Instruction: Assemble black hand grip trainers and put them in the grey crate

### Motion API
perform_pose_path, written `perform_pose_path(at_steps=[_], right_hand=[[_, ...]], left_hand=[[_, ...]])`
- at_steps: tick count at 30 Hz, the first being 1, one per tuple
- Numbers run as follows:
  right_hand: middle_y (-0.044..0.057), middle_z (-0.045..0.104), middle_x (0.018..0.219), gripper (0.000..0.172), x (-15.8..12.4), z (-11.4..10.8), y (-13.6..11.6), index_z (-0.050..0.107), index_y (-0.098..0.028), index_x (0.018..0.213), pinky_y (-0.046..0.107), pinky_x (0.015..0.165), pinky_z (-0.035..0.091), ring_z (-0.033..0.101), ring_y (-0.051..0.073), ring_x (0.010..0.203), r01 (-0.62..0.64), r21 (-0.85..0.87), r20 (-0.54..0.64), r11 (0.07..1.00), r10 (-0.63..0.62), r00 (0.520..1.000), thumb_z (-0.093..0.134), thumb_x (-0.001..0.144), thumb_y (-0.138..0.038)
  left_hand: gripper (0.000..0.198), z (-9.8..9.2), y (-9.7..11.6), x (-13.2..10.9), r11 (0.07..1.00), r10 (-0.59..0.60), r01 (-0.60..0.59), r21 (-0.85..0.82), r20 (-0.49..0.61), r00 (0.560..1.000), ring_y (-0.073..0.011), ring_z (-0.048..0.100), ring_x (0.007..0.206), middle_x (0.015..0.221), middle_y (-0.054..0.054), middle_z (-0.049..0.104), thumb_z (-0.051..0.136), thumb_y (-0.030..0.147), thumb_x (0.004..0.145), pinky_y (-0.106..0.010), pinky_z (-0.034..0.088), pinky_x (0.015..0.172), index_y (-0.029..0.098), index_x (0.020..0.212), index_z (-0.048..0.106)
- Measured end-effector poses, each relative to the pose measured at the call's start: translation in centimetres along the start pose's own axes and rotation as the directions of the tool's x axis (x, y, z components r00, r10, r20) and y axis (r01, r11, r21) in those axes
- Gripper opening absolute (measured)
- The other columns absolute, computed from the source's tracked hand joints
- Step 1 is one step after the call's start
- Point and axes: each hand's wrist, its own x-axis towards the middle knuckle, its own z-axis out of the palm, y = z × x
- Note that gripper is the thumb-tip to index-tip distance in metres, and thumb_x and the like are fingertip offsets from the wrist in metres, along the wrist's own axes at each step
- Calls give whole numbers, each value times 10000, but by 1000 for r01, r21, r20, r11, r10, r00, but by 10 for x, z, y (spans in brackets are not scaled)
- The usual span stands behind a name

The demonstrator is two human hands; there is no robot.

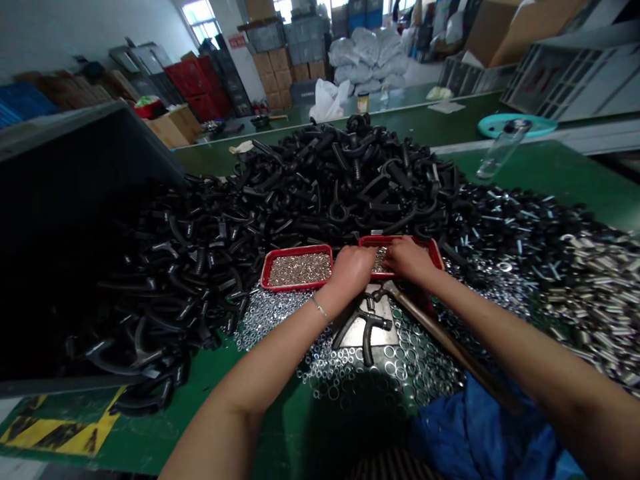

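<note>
My left hand (353, 268) is closed at the left end of a red tray (440, 257) of small metal parts, and whatever its fingers hold is hidden. Inside that tray are the fingers of my right hand (407, 258), drawn together among the small parts; I cannot make out what is in them. Left of my hands stands a second red tray (265, 280), filled with small shiny pieces. Below them a black forked handle (369, 327) lies on a metal plate (385, 312), with a small spring at its top. A hammer (440, 327) lies slanting under my right forearm.
Black handles (350, 173) form a large heap behind the trays. Loose metal rings (320, 360) surround the plate. Screws (520, 220) and metal sleeves (600, 293) lie to the right. A dark bin (90, 213) stands left; a clear bottle (503, 150) stands at the back right.
</note>
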Motion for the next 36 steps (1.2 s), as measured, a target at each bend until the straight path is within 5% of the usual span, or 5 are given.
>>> perform_pose_path(at_steps=[6,22,25,30,36], right_hand=[[193,671,1054,204,8,12,-2,714,-117,939,376,837,501,565,315,1071,-13,39,-24,999,14,1000,560,920,-250],[60,706,881,157,-25,12,1,596,-200,904,285,681,459,626,187,745,26,717,-368,696,347,863,540,919,-346],[8,703,793,207,-63,11,-17,569,-220,938,252,529,417,565,138,525,21,803,-149,595,167,975,492,959,-412],[-30,671,646,203,-87,20,-41,556,-219,918,252,540,410,558,139,460,-54,711,57,701,19,998,446,978,-379],[1,708,709,213,-72,17,-47,622,-221,925,253,622,389,666,180,699,-49,495,38,868,34,999,467,978,-357]], left_hand=[[242,31,-6,54,993,107,-114,37,142,984,-301,547,1071,867,-175,719,498,48,881,-491,331,998,80,853,736],[200,45,-13,49,994,50,-40,-98,109,993,-287,543,1020,875,-142,713,521,122,876,-448,302,945,136,777,694],[145,46,-13,38,971,-6,0,-240,-24,1000,-259,571,996,879,-100,709,542,161,892,-422,320,950,153,808,661],[55,46,-6,20,791,-324,140,-596,-213,922,-175,635,937,936,-39,700,521,210,953,-358,386,970,175,953,564],[104,27,-15,-40,379,-483,151,-913,-56,874,-92,611,579,832,2,666,541,273,945,-223,465,596,177,986,545]])
